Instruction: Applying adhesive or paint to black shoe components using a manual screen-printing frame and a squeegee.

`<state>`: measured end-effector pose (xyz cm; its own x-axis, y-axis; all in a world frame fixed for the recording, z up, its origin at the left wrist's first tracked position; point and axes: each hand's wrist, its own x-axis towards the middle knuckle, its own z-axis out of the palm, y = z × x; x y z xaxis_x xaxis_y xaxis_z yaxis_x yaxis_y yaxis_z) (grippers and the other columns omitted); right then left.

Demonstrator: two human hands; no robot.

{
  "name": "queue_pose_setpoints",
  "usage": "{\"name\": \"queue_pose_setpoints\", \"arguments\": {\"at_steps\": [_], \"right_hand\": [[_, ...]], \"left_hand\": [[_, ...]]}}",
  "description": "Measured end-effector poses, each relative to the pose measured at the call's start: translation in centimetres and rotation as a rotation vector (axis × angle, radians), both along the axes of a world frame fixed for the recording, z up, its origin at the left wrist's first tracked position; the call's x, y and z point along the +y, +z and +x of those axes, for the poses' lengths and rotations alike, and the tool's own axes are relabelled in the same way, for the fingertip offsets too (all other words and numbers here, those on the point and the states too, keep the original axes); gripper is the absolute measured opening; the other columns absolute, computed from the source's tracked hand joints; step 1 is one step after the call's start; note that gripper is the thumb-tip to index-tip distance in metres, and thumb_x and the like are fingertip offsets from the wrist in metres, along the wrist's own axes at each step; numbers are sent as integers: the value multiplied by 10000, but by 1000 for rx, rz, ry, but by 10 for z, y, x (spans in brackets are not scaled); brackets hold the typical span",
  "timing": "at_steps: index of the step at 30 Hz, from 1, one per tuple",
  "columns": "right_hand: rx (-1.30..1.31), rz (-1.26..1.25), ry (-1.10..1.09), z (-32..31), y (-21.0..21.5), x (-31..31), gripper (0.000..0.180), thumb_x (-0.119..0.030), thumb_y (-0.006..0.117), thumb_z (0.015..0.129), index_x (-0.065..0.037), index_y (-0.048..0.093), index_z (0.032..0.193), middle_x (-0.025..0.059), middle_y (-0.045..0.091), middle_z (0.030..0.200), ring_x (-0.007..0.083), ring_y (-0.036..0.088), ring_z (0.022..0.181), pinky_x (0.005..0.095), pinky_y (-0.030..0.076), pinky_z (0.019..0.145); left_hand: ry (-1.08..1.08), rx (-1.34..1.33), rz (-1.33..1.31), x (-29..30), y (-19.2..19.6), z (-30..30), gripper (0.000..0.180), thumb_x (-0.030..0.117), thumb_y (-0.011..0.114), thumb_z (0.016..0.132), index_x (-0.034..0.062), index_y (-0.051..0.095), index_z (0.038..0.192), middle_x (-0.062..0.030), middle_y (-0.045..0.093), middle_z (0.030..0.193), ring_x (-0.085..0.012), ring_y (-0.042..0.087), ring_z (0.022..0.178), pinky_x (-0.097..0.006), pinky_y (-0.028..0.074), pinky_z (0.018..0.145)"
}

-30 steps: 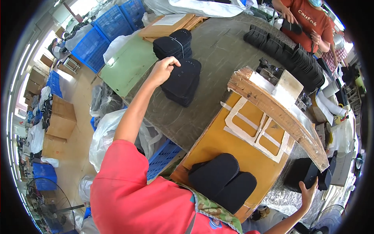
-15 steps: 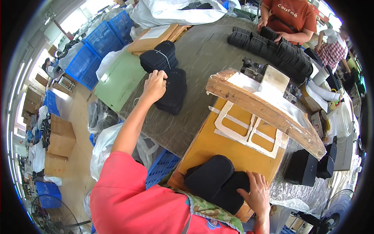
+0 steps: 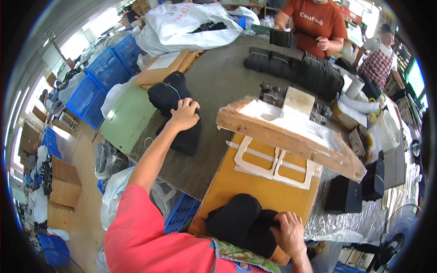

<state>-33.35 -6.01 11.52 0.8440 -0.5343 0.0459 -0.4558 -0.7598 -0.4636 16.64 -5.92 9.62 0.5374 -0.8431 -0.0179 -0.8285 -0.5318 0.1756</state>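
Note:
My left hand (image 3: 185, 114) lies over the far end of a stack of black fabric pieces (image 3: 186, 140), its fingers bent down onto the top ones. Just beyond it sits a second black bundle (image 3: 169, 91) tied with a pale band. Close to my body, rounded black pieces (image 3: 234, 218) lie overlapping on a yellow-brown board (image 3: 218, 184). My right hand (image 3: 290, 232) rests at their right edge, thumb apart from the bent fingers. White-edged cutout frames (image 3: 275, 164) are fixed to the board, under a raised wooden frame (image 3: 291, 139).
Across the table a person in an orange shirt (image 3: 316, 27) holds a black bundle (image 3: 281, 38) behind a long row of black bundles (image 3: 293, 73). More black stacks (image 3: 344, 194) stand at right. Blue crates (image 3: 100, 73) and a fan (image 3: 398, 234) flank the table.
The view has shifted, moving the scene leftward. My left hand has slid right across the stack. My right hand's fingers bend more. The person opposite has lifted a black bundle.

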Motion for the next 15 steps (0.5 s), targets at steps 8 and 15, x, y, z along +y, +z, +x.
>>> {"name": "queue_pose_setpoints", "arguments": {"at_steps": [8,15], "right_hand": [[-402,-101,-252,10,-80,-174,265,-116,642,878,16,630,1108,241,664,939,389,648,885,417,504,801],[-247,-337,-303,46,-156,-252,335,-212,593,952,-28,584,1231,208,593,1252,401,531,1160,450,435,970]], "left_hand": [[-61,0,-47,-3,-19,17,378,200,582,822,194,537,1197,-87,425,1288,-326,324,1322,-681,321,967],[-132,-127,-205,13,16,-30,550,232,570,901,219,417,1430,-105,240,1559,-337,166,1462,-674,205,1076]]}}
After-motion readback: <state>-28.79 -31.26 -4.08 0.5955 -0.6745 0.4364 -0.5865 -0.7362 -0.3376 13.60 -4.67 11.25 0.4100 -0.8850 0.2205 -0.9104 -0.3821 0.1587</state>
